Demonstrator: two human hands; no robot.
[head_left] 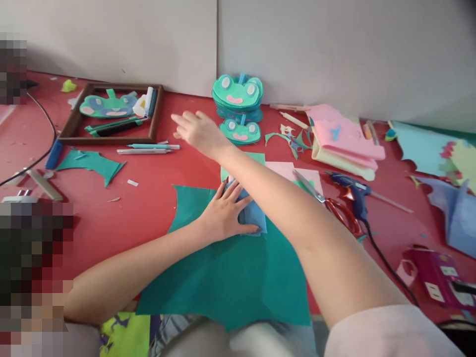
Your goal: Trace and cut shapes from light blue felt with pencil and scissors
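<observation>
My left hand [225,213] lies flat with spread fingers on a small blue felt piece [255,218], on top of a large dark green felt sheet [238,277]. Stretched across over it, my right hand [197,130] is in the air above the red table [148,198], left of the stacked frog faces [240,96]. Its fingers are somewhat apart and I see nothing in them. Near its fingertips are a teal pen and a white pen [143,151]. Light green and pink felt [280,170] lie partly under my right forearm.
A brown frame [158,114] holds a frog face and markers. Red-handled scissors [340,213], a blue glue gun [355,193] with its cord, and folded pink felt [338,134] lie to the right. Green scraps [92,166] are at left; a purple box [439,277] is at right.
</observation>
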